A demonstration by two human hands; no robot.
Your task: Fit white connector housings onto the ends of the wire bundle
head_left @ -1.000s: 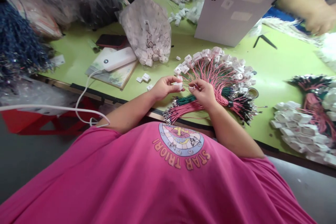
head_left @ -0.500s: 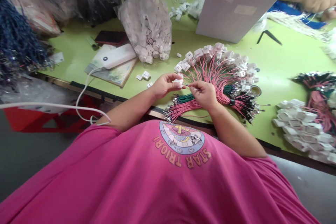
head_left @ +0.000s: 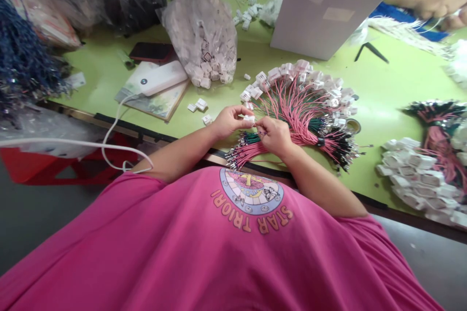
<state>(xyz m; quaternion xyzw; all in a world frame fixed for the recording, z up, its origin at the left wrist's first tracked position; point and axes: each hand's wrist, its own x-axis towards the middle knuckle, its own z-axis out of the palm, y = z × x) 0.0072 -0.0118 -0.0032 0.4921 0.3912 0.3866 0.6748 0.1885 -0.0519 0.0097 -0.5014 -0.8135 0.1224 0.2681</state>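
My left hand (head_left: 229, 122) is closed, with thumb and fingers pinching a small white connector housing (head_left: 249, 119). Right beside the housing, my right hand (head_left: 274, 135) is closed in a pinch on a thin wire, mostly hidden by the fingers. Whether the wire's end sits inside the housing cannot be made out. Under and beside my right hand lies a bundle of pink wires (head_left: 251, 151) and green wires with metal terminals. Behind it, more pink wires (head_left: 292, 99) fan out to many white connectors (head_left: 273, 76).
A clear bag of white housings (head_left: 202, 34) stands behind my left hand. Loose housings (head_left: 200, 104), a white power bank (head_left: 164, 79) and a phone (head_left: 151, 52) lie leftward. A grey box (head_left: 317, 9) stands at the back; another person's hand (head_left: 434, 0) is beyond it.
My right hand has moved slightly left and down, bringing its fingertips closer to the white connector housing. My left hand keeps its pinch on the housing, and the view has shifted slightly.
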